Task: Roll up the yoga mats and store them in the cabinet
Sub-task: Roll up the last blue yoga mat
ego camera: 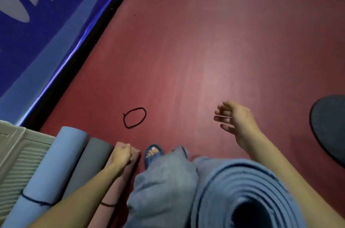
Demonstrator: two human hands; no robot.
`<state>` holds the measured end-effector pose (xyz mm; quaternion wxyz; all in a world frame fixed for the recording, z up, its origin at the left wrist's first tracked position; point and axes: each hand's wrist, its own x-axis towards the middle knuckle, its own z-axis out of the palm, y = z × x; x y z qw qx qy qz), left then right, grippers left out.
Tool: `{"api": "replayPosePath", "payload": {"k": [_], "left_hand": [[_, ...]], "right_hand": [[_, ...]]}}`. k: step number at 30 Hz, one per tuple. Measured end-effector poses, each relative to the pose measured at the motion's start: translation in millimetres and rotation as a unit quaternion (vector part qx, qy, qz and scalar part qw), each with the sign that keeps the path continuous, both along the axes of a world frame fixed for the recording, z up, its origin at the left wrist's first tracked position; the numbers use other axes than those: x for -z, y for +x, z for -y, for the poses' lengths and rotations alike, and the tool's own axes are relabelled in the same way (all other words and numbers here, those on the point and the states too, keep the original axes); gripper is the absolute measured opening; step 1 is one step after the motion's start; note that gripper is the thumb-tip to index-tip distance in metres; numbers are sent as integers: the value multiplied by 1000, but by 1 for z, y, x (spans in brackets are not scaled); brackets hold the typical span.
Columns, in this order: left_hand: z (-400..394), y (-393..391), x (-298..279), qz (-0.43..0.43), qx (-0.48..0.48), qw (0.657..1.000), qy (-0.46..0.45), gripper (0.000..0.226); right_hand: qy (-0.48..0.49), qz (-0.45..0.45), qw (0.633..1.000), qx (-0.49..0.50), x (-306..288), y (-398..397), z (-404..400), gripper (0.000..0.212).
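Grip, left: our left hand (122,154) curls over the top end of the rolled dusty-pink yoga mat (112,183), fingers closed around its edge, most likely to steady it upright beside the others.
Grip, right: our right hand (236,121) hangs above the dark red floor (205,50) with fingers loosely spread, holding nothing.
Stored row: the pink mat stands just beside a rolled dark grey yoga mat (89,164), which touches a rolled light blue yoga mat (54,168); all three lean at the same tilt against a pale ribbed panel (16,153), possibly the cabinet, though we cannot tell.
Bands: thin dark ties circle the light blue mat and the pink mat low down, which we judge keeps them from unrolling.
Loose tie: a black elastic loop (134,117) lies on the floor ahead of the mats, apart from both hands.
Next mat: a large rolled blue foam mat (240,196) sits close under the camera, its spiral end facing us, seemingly tucked against our body.
Judgement: the open hand looks free to fetch the loop for the untied blue roll.
Surroundings: a blue sandal (152,154) below, a dark round cushion (330,129) at the right edge, a blue printed banner (37,22) at the left.
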<state>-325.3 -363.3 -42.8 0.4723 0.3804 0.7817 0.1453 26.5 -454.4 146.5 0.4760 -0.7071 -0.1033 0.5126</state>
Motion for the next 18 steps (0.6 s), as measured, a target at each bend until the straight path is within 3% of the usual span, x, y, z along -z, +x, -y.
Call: {"api": "replayPosePath", "payload": {"k": [2,6,9,14,16,18], "left_hand": [[-23,0,40,-73,45,996,-23,31],[-79,15,94,-193,219,956,-33,52],[-127,24,127,-257,288,922,-2,45],[-165,32,190,-281,283,916,-24,57],[-161,31,210,-338,336,878,-29,46],[-152,31,220,-426,402,810,-29,30]], "right_hand": [[-38,61,992,-100,12,0,-21,20],[-86,217,926,-295,26,12,-44,27],[-91,198,922,-320,22,11,-55,24],[-69,200,907,-365,37,-10,-79,47],[-82,232,869,-429,37,-24,-86,69],[-83,254,858,-440,38,-30,-90,84]]}}
